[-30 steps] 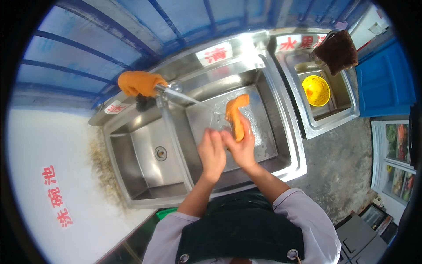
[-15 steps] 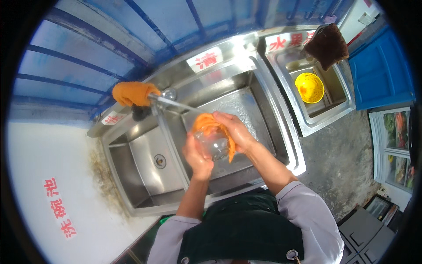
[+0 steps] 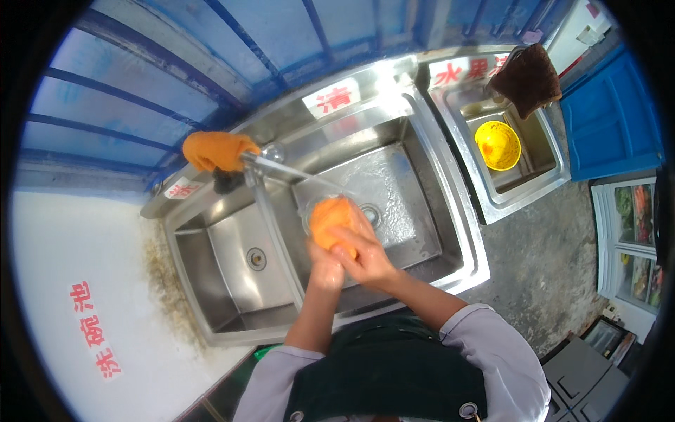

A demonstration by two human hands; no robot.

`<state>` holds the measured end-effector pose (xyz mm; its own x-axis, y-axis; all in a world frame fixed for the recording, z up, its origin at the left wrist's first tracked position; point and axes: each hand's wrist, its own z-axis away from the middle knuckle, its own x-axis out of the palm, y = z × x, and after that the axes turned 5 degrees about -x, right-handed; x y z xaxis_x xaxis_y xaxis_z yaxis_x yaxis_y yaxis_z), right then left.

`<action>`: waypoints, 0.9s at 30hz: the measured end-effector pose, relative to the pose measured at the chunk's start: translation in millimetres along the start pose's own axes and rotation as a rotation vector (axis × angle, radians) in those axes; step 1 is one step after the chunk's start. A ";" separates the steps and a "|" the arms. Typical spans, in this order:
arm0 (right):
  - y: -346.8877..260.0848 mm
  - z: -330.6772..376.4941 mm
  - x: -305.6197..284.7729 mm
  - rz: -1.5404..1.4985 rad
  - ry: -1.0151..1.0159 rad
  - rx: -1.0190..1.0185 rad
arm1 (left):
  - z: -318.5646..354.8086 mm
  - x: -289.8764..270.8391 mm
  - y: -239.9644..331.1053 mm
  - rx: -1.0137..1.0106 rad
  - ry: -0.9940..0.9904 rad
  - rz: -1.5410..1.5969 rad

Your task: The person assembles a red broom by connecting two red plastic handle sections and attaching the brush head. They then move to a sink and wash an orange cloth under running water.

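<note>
Looks like mid-wash to me: both hands are over the middle sink basin (image 3: 415, 211), left hand (image 3: 325, 271) and right hand (image 3: 367, 257) each with a closed grip on an orange cloth (image 3: 330, 219) that's pressed into a clear glass item, hard to tell exactly what. The faucet (image 3: 281, 167) points right at it; rinsing and setting it down seem left to do.
</note>
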<state>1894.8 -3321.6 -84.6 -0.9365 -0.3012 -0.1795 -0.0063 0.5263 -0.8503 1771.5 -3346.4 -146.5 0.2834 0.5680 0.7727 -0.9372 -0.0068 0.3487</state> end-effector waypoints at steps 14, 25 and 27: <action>29.5 -51.9 -17.6 -1.106 0.227 1.207 | 9.5 32.7 22.2 -0.006 -0.385 -0.053; 11.3 -28.2 -50.6 -1.379 -0.464 0.898 | 0.7 16.0 36.2 -0.303 -0.621 -0.137; 11.8 -31.3 -51.6 -1.342 -0.398 1.013 | 2.9 17.2 34.6 -0.107 -0.622 -0.470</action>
<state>1932.1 -3275.0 -69.8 -0.3249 -0.3207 0.8897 -0.2964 -0.8588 -0.4178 1744.5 -3339.3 -119.7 0.6874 -0.0736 0.7226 -0.6961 0.2174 0.6843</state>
